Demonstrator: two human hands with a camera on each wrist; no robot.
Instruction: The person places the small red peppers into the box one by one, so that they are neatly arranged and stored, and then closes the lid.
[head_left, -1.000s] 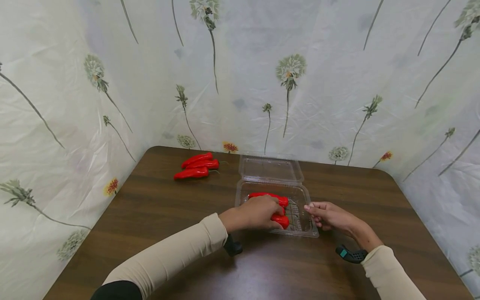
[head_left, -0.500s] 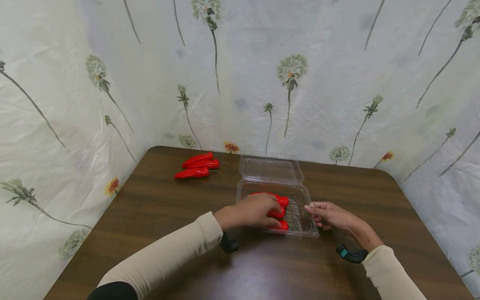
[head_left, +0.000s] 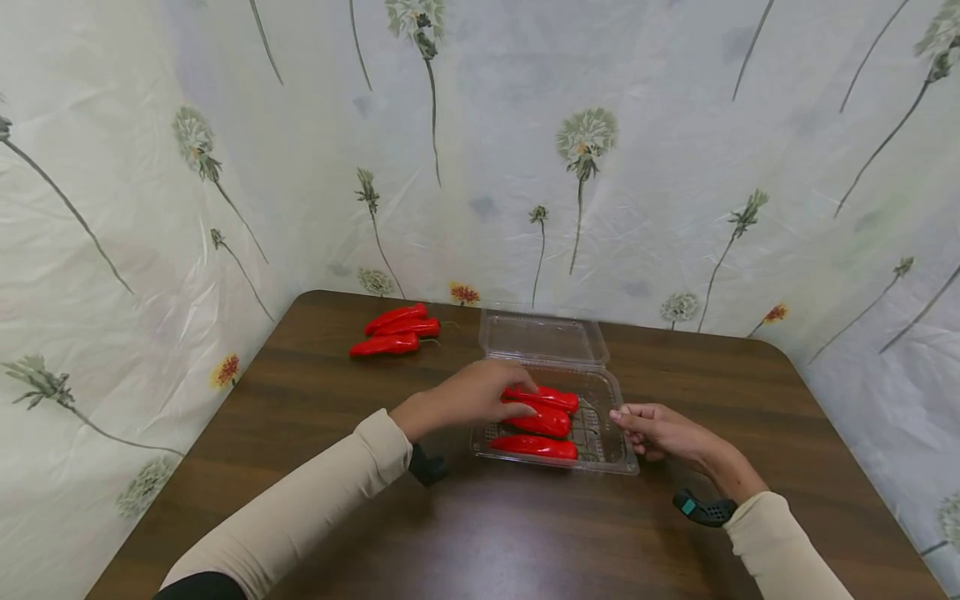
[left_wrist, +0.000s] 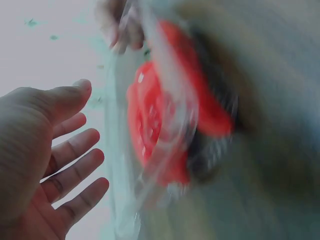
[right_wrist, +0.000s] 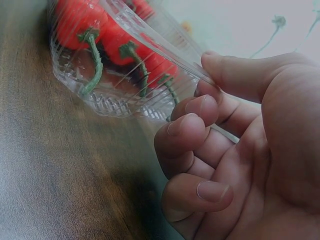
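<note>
A clear plastic clamshell box (head_left: 600, 446) lies on the table with its lid (head_left: 542, 337) folded back behind it. Inside it, three red peppers lie side by side: a back one (head_left: 561, 400), a middle one (head_left: 546, 422) and a front one (head_left: 534, 447). Over the box's left side hovers my left hand (head_left: 476, 396), its fingers spread and holding nothing; the left wrist view shows the same loose, bare fingers (left_wrist: 75, 150). My right hand (head_left: 660, 429) pinches the box's right rim between thumb and index finger, the other fingers curled below, as the right wrist view shows.
Three more red peppers (head_left: 393, 329) lie together on the dark wooden table (head_left: 337, 400), left of the lid near the back edge. A flower-printed sheet (head_left: 480, 167) hangs directly behind the table and along its sides.
My left hand has let go of the front pepper and drawn back to the left, leaving all three in the box more visible. My right hand keeps its place at the rim.
</note>
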